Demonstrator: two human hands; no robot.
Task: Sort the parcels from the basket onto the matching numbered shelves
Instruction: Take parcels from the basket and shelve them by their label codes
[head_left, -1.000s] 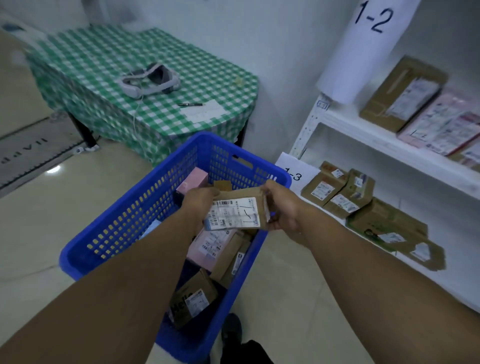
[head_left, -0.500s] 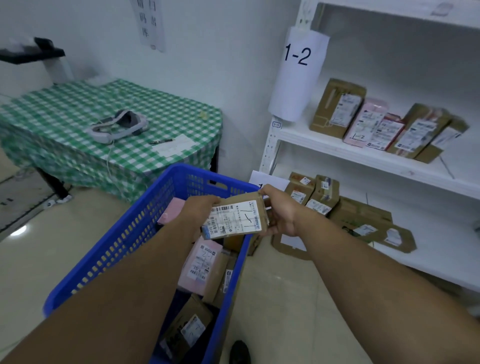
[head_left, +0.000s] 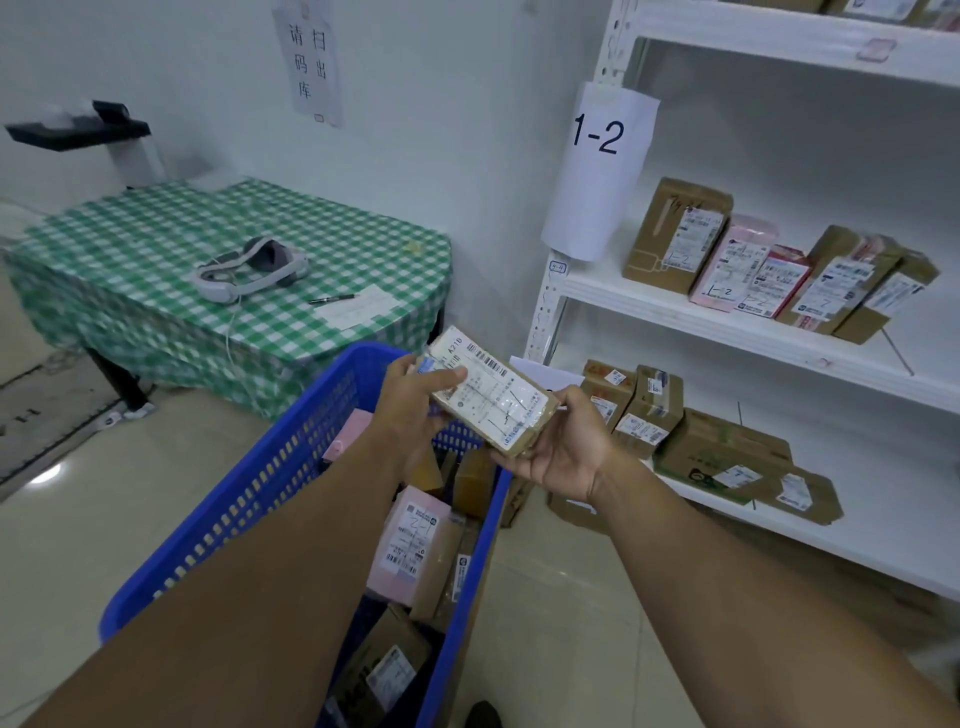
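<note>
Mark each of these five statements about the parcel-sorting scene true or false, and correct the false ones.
1. Both hands hold one parcel above the basket. True: left hand, right hand.
2. The basket is red. False: it is blue.
3. The paper sign on the shelf post reads 1-2. True.
4. The table has a plain white cloth. False: it is green and white checked.
5. The shelf by the sign is bare. False: several parcels stand on it.

Two bare forearms, no sleeves; a dark shoe (head_left: 483, 714) below
</note>
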